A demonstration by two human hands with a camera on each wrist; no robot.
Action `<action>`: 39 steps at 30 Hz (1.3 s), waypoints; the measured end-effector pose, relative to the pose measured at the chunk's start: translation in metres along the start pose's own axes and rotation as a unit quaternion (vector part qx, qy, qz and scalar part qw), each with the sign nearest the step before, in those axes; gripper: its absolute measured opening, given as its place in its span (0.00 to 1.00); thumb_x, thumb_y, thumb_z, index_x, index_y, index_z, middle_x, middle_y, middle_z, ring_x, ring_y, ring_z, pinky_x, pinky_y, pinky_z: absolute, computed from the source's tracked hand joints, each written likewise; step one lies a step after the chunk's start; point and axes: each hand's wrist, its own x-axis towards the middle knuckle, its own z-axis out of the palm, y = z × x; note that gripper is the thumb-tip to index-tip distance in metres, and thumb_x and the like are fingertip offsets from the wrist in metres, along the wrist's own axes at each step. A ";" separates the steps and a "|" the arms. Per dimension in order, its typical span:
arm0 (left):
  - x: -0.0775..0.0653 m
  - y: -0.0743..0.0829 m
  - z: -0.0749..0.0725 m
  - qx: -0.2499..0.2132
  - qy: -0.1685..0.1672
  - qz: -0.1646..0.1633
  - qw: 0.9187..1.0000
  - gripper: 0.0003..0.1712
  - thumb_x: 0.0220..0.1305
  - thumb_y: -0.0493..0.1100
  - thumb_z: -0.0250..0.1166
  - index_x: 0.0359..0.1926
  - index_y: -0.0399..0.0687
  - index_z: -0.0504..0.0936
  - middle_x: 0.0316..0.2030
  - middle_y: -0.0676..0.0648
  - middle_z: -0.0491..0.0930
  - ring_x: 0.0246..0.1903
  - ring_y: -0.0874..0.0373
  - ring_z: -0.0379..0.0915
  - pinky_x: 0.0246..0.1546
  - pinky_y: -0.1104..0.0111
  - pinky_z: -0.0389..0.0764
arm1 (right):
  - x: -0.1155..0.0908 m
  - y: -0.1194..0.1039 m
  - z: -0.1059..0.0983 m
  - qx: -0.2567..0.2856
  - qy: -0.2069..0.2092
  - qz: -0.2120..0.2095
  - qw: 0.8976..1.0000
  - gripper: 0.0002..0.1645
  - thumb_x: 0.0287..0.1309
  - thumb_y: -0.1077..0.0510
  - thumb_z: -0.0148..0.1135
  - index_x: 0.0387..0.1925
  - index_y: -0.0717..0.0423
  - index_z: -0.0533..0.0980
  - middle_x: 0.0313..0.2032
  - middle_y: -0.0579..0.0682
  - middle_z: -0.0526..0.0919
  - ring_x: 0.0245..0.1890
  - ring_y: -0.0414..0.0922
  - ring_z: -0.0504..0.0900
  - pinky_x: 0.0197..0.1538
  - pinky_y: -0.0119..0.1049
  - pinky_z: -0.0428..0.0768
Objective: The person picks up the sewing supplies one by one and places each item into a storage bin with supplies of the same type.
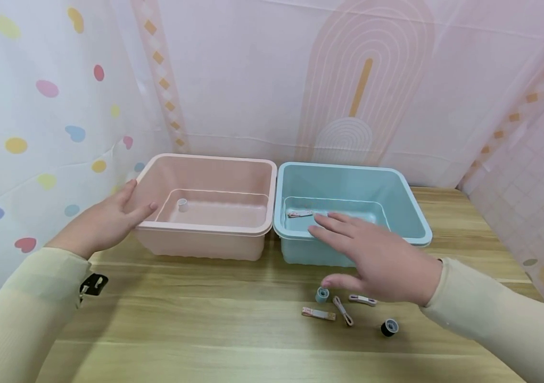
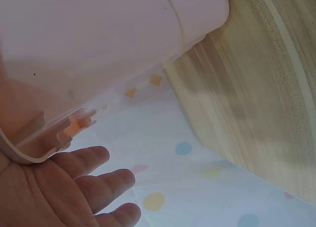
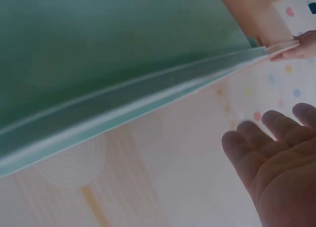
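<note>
My left hand (image 1: 111,218) is at the left front corner of a pink plastic bin (image 1: 205,244), its palm against the rim and its fingers extended. Inside that bin lies a small white spool (image 1: 182,205). With fingers spread and nothing held, my right hand (image 1: 377,255) hovers over the front rim of a light blue bin (image 1: 415,234). A folded printed strip (image 1: 299,214) lies on the blue bin's floor. Below the right hand, the table holds a light blue spool (image 1: 322,295), a black spool (image 1: 389,327), another folded printed strip (image 1: 318,314) and two folded cord bundles, one slanted (image 1: 343,311), one crosswise (image 1: 363,300).
Both bins stand side by side on the wooden table (image 1: 195,319), rims nearly meeting. Behind them hangs a pink patterned curtain (image 1: 243,80), and a dotted cloth (image 1: 23,159) closes off the left side. A black clip-like piece (image 1: 93,284) is at the left cuff.
</note>
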 end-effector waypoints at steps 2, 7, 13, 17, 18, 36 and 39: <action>0.000 0.000 0.000 -0.002 0.000 0.001 1.000 0.60 0.76 0.78 0.37 0.83 0.44 0.22 0.82 0.28 0.31 0.76 0.17 0.41 0.69 0.23 0.52 | -0.007 0.000 0.001 -0.007 0.002 -0.005 1.000 0.51 0.66 0.32 0.67 0.79 0.55 0.65 0.78 0.56 0.68 0.77 0.59 0.69 0.73 0.58 0.73; 0.000 0.000 0.000 0.004 0.000 -0.001 1.000 0.60 0.75 0.79 0.37 0.83 0.44 0.23 0.82 0.28 0.32 0.76 0.17 0.42 0.68 0.23 0.53 | -0.024 -0.001 0.005 -0.013 0.012 -0.009 1.000 0.50 0.65 0.34 0.70 0.79 0.53 0.66 0.76 0.54 0.71 0.74 0.57 0.73 0.70 0.56 0.77; -0.001 0.000 0.000 0.010 0.000 -0.004 1.000 0.60 0.75 0.79 0.36 0.83 0.44 0.23 0.82 0.27 0.34 0.75 0.17 0.43 0.68 0.23 0.54 | -0.041 -0.004 0.016 -0.020 0.011 -0.024 0.999 0.49 0.66 0.33 0.67 0.78 0.53 0.67 0.76 0.54 0.72 0.73 0.55 0.75 0.69 0.55 0.78; 0.000 0.000 0.001 0.006 0.001 -0.003 1.000 0.60 0.75 0.79 0.37 0.83 0.44 0.23 0.82 0.27 0.34 0.76 0.17 0.43 0.68 0.23 0.53 | -0.053 -0.003 0.021 -0.024 0.016 -0.025 0.999 0.48 0.65 0.33 0.68 0.77 0.52 0.68 0.75 0.53 0.73 0.72 0.55 0.77 0.66 0.55 0.80; 0.000 0.000 0.001 0.006 0.001 -0.003 1.000 0.60 0.75 0.79 0.37 0.83 0.45 0.23 0.82 0.27 0.35 0.75 0.17 0.43 0.68 0.23 0.53 | -0.056 -0.003 0.023 -0.027 0.018 -0.026 0.999 0.47 0.66 0.32 0.68 0.77 0.51 0.69 0.74 0.53 0.74 0.71 0.54 0.77 0.65 0.55 0.81; -0.001 0.001 0.000 0.011 0.001 -0.005 1.000 0.60 0.75 0.79 0.36 0.83 0.45 0.24 0.82 0.27 0.35 0.75 0.16 0.44 0.68 0.23 0.54 | -0.097 0.028 0.065 -0.046 -0.010 -0.032 0.998 0.41 0.47 0.42 0.83 0.65 0.44 0.81 0.60 0.53 0.87 0.55 0.52 0.88 0.53 0.52 0.87; -0.001 0.001 0.000 0.014 0.001 -0.006 1.000 0.59 0.75 0.79 0.36 0.83 0.45 0.24 0.82 0.26 0.36 0.75 0.16 0.45 0.67 0.23 0.55 | -0.101 0.033 0.070 -0.046 -0.013 -0.037 0.998 0.39 0.43 0.45 0.85 0.60 0.46 0.84 0.57 0.53 0.88 0.52 0.51 0.88 0.51 0.51 0.88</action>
